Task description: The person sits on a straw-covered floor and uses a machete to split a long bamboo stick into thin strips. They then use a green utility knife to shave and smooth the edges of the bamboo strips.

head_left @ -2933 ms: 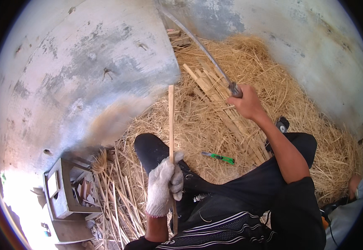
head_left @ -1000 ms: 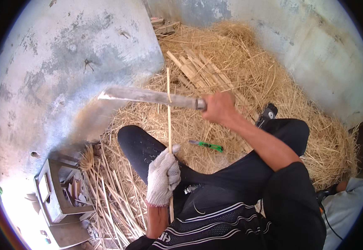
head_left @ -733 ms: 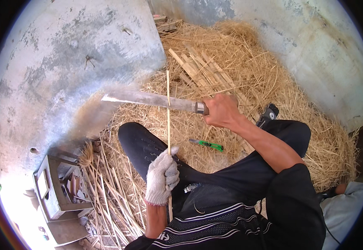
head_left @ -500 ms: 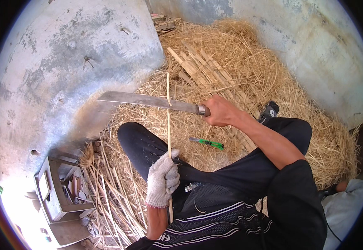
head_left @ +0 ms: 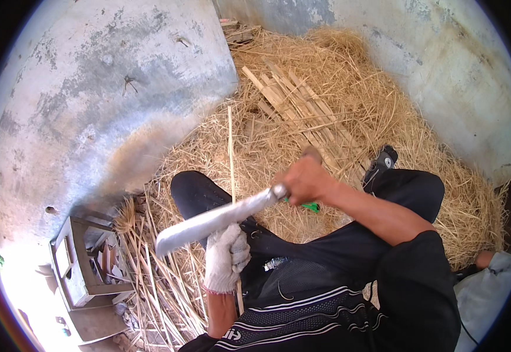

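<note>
My left hand (head_left: 227, 258), in a white knitted glove, is closed around a thin pale bamboo strip (head_left: 231, 146). The strip stands lengthwise in front of me, and its lower end shows below the glove. My bare right hand (head_left: 307, 180) grips the handle of a machete (head_left: 217, 220). Its wide, slightly blurred blade slants down to the left, crossing over the strip just above the glove; whether the edge touches the strip I cannot tell. Partly covered by the right hand, a green utility knife (head_left: 310, 206) lies on the shavings between my legs.
Split bamboo slats (head_left: 293, 97) lie on a deep heap of shavings (head_left: 367, 100). Long thin strips (head_left: 158, 287) are piled at my left beside a wooden stool (head_left: 103, 289). Bare walls (head_left: 120, 70) enclose the far side. At the right edge, another person's grey clothing (head_left: 490, 293) shows.
The machete has come down along the strip toward my gloved hand, its tip swinging lower. A curl at the strip's upper part no longer shows. My left hand stays in nearly the same place.
</note>
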Motion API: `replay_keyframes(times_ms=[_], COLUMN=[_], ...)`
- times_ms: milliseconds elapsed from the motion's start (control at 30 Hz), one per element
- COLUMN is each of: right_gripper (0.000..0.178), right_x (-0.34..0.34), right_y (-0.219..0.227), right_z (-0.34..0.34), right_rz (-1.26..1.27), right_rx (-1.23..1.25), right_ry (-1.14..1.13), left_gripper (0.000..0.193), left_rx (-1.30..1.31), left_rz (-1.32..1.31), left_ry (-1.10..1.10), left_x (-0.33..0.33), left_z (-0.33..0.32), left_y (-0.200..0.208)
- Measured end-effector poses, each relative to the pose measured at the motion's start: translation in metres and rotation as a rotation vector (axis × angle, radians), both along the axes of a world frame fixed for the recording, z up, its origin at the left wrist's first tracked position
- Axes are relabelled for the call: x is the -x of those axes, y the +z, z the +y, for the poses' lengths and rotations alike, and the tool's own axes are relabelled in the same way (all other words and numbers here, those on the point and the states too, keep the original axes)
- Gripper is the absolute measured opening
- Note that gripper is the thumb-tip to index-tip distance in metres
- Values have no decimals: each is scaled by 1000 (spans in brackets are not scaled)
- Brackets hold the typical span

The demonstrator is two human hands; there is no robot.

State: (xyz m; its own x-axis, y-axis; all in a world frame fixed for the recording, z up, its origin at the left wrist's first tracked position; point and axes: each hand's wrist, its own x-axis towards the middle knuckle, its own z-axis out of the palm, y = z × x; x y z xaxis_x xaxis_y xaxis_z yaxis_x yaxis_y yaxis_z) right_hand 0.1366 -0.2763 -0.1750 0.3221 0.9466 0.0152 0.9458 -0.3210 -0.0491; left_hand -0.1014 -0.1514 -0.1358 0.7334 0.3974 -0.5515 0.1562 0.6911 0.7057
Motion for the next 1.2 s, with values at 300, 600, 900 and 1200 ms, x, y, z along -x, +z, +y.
replay_keyframes(times_ms=[300, 600, 900, 1200], right_gripper=[23, 11, 19, 22], right_x=[-204, -60, -5, -117], right_y=[25, 53, 16, 13], right_z=[-85, -37, -14, 0], right_rz=[582, 395, 265, 353], right_rx=[-907, -623, -510, -553], right_ry=[-1466, -251, 118, -823], left_gripper=[30, 25, 23, 25], left_rx=[70, -102, -238, -91], left_rz=[75, -52, 52, 113], left_ry=[-48, -42, 14, -203], left_x=[45, 11, 12, 35], left_z=[-11, 11, -16, -47], left_y=[7, 35, 57, 38])
